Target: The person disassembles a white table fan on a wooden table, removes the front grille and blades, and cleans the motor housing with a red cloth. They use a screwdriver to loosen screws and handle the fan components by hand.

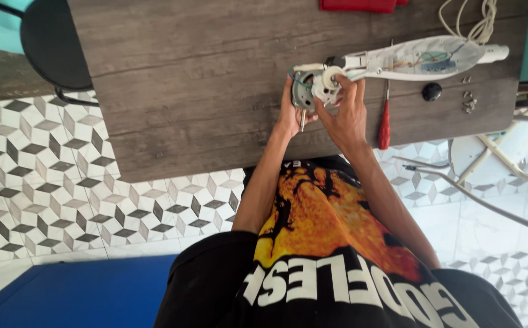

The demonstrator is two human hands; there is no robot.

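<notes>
Home: patterned floor tiles (45,182), wooden table (191,91)

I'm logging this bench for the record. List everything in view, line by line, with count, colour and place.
table: one, grey-brown wood, upper middle
fan motor: one, grey metal with a white hub, held at the table's middle
open fan housing: one, white, wiring exposed, right of the motor
screwdriver: one, red handle, on the table beside the hands
knob: one, black, right of the screwdriver
screws: several, silver, near the table's right edge
cord: one, white, top right
stool: one, black, top left
left hand: on the motor
right hand: on the motor
</notes>
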